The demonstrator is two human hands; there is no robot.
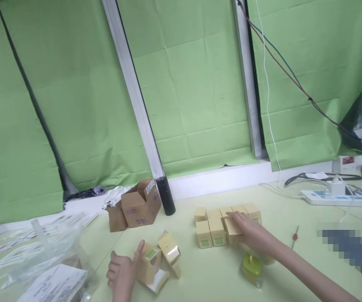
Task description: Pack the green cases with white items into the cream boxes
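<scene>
My left hand (122, 272) holds a small tan carton (151, 262) with a green label, its flaps open, low on the table. My right hand (251, 233) reaches across and rests on a small tan box (233, 228) at the right end of a group of closed tan boxes (212, 228) standing in two rows. Its fingers lie flat on top of that box. Just below my right forearm sits a small glass jar with a green lid (251, 268).
An open brown cardboard box (139, 203) and a black cylinder (165, 195) stand at the back. Clear plastic bags and leaflets (39, 260) lie left. A white power strip (338, 193) with cables sits far right, and a small red-tipped tool (294, 237) is nearby.
</scene>
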